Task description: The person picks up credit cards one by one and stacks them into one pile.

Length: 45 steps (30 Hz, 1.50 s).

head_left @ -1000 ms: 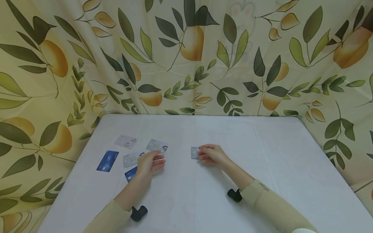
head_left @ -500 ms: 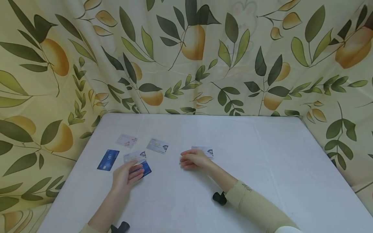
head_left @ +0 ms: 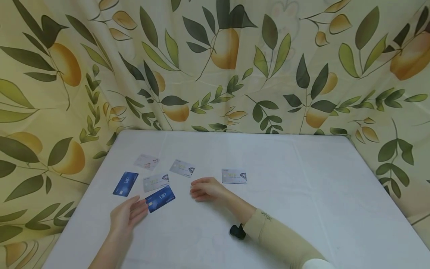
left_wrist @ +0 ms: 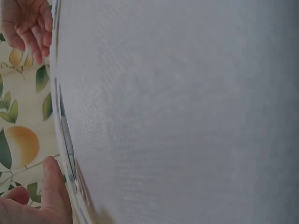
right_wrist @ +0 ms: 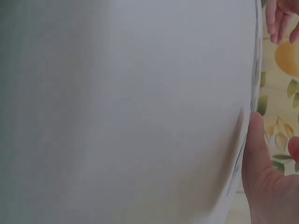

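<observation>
In the head view my left hand [head_left: 125, 216] lies with relaxed, nearly straight fingers, fingertips right at the left edge of a blue VIP card [head_left: 162, 198]. My right hand [head_left: 209, 189] is loosely extended over the table, between that blue card and a pale silver VIP card [head_left: 234, 176] to its right; nothing is in it. Two more silver cards, one behind the blue card [head_left: 156, 182] and one farther back [head_left: 182, 168], lie flat. In the left wrist view, the left hand [left_wrist: 51, 200] shows thumb and fingers at the lower left. The right wrist view shows the right hand [right_wrist: 264, 172] low over the cloth.
A second blue VIP card [head_left: 125, 184] lies at the far left, with a pale pinkish card [head_left: 146, 161] behind it. All rest on a white-covered table [head_left: 302, 194]. A fruit-patterned curtain [head_left: 215, 89] hangs behind. A black wrist camera [head_left: 237, 231] sits beneath the right sleeve.
My left hand has drawn back to the left and nearer, uncovering the cards. My right hand has moved left off the right-hand silver card, which now shows whole. The cards appear to stay in place.
</observation>
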Tool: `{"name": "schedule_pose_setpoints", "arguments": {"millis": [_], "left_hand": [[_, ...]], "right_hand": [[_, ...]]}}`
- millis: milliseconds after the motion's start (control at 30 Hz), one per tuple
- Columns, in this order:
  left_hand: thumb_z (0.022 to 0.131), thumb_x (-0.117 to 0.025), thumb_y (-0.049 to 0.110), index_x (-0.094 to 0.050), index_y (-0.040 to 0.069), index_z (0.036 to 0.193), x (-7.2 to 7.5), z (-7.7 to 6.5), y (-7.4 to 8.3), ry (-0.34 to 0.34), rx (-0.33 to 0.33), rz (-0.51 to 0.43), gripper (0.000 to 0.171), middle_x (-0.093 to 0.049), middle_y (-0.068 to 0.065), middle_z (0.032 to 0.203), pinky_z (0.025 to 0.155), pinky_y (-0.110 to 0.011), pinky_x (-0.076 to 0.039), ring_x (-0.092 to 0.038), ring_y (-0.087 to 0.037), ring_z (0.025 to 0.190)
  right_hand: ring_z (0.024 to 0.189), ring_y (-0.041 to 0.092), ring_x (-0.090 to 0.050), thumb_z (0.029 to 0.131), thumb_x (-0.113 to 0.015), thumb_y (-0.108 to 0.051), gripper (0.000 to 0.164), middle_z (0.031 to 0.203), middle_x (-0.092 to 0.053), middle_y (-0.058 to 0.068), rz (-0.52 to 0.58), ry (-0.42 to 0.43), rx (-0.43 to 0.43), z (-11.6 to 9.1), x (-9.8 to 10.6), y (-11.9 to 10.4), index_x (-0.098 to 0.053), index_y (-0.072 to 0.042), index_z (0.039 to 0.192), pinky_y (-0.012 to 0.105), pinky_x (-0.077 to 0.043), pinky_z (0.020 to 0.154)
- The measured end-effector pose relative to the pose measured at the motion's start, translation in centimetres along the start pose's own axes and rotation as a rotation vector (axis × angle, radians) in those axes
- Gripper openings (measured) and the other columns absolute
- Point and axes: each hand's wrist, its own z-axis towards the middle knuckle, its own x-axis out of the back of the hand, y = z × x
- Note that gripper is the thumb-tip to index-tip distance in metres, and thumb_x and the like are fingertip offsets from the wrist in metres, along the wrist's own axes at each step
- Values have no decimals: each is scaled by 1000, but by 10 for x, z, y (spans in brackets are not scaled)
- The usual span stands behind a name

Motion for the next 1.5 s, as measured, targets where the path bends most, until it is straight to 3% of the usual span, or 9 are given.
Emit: {"name": "schedule_pose_setpoints", "arguments": {"millis": [233,600,833,1033,1500], "left_hand": [[91,-51,17,-28,-2,138,5,1,-7,41,27,7,56,-66,0,80,86,-32,-51,-67,-15,83],[93,-48,18,-23,-6,140,7,0,-16,-14,21,29,59,-65,-2,89,86,-33,-51,-66,-13,84],[94,-47,20,-25,-6,140,4,1,-17,10,16,55,57,-64,-4,93,85,-32,-52,-65,-11,84],[93,-48,18,-25,-7,139,3,0,-19,36,3,50,57,-64,-1,89,84,-31,-53,-65,-9,81],[94,-47,20,-27,-1,140,-1,3,-21,96,55,-17,54,-63,4,78,86,-32,-52,-65,-8,81]], "right_hand": [[82,20,-66,87,-56,-9,33,99,-66,18,-10,-21,-26,7,-22,0,-55,6,117,34,-56,74],[87,28,-65,87,-57,-10,31,99,-65,20,-34,-5,-33,11,-48,-5,-57,4,115,38,-56,74],[78,22,-65,87,-55,-9,29,95,-66,20,-42,19,-35,11,-52,-7,-58,5,112,35,-57,72],[81,24,-66,86,-55,-8,29,95,-66,20,-38,42,-28,12,-55,-5,-58,6,112,34,-57,73],[83,23,-65,85,-57,-8,28,96,-66,19,-23,47,-46,14,-58,-5,-59,5,110,34,-56,74]]}}
